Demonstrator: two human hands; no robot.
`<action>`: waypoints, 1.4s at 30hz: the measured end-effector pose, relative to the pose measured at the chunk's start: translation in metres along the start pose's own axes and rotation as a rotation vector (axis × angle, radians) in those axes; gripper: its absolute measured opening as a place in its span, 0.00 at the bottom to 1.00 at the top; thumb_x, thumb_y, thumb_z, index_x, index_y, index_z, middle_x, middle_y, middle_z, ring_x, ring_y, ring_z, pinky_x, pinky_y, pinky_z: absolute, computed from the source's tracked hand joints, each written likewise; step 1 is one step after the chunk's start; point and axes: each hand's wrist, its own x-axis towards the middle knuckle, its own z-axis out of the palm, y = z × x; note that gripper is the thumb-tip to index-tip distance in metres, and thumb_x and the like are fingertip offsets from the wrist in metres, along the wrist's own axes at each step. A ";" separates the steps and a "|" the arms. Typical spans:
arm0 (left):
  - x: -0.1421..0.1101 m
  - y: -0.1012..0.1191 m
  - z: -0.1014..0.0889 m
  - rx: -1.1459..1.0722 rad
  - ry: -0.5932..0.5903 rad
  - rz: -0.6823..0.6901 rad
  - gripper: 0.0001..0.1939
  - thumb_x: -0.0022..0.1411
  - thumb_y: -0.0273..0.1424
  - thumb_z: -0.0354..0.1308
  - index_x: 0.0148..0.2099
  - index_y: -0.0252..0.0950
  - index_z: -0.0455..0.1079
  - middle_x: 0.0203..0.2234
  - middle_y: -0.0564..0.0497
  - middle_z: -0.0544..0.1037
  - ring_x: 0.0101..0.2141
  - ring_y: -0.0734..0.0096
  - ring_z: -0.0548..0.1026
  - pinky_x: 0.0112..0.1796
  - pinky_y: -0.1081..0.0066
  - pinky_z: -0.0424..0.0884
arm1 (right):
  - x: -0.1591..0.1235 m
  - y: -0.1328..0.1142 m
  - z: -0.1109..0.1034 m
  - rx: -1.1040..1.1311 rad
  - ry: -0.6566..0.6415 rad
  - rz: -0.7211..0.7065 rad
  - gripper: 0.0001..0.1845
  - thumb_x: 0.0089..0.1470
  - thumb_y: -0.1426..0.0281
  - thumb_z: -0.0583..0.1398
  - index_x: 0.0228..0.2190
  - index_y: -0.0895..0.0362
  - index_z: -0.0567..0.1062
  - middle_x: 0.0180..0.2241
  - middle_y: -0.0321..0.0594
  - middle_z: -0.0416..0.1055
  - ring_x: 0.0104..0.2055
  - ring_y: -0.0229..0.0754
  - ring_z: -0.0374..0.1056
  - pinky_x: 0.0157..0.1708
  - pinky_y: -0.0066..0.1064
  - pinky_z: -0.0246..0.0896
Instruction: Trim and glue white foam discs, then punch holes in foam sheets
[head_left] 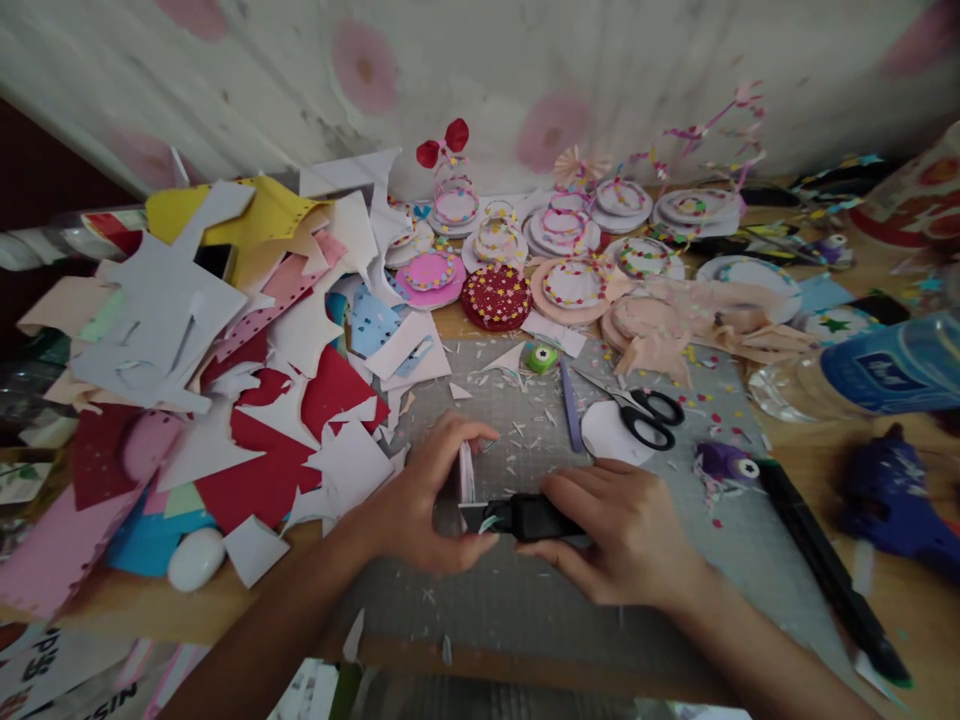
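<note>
My left hand (427,500) pinches a thin strip of pale paper (466,472) that stands on edge over the grey cutting mat (525,600). My right hand (619,530) is closed around a small black tool (529,517), whose front end meets the paper strip. Both hands sit at the middle of the mat, close together, thumbs almost touching.
A heap of red, white, pink and yellow paper scraps (225,340) fills the left. Black-handled scissors (637,410), a purple pen (570,405) and a green punch (541,357) lie beyond the hands. Decorated paper discs (495,295) line the back. A blue glue gun (892,500) and black marker (825,570) lie right.
</note>
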 end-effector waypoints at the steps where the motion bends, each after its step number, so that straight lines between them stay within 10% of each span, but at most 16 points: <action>1: 0.000 -0.001 0.000 -0.004 -0.011 0.001 0.40 0.45 0.31 0.63 0.60 0.41 0.52 0.46 0.45 0.61 0.45 0.57 0.64 0.47 0.58 0.64 | 0.000 0.000 0.000 0.005 -0.009 -0.001 0.24 0.61 0.51 0.52 0.25 0.57 0.68 0.19 0.34 0.65 0.20 0.36 0.58 0.26 0.32 0.43; 16: 0.005 -0.001 0.003 -0.050 -0.083 0.048 0.29 0.46 0.42 0.62 0.46 0.39 0.52 0.37 0.50 0.57 0.38 0.63 0.60 0.36 0.65 0.61 | 0.000 -0.005 0.003 0.043 -0.054 -0.035 0.25 0.62 0.50 0.49 0.24 0.56 0.67 0.19 0.34 0.64 0.20 0.37 0.58 0.25 0.32 0.42; 42: 0.008 0.008 0.006 -0.057 -0.009 0.118 0.16 0.48 0.32 0.57 0.34 0.40 0.50 0.28 0.54 0.57 0.30 0.67 0.58 0.31 0.66 0.55 | 0.000 -0.004 0.004 0.050 0.009 -0.003 0.25 0.61 0.50 0.51 0.24 0.57 0.67 0.19 0.34 0.64 0.20 0.36 0.57 0.25 0.31 0.43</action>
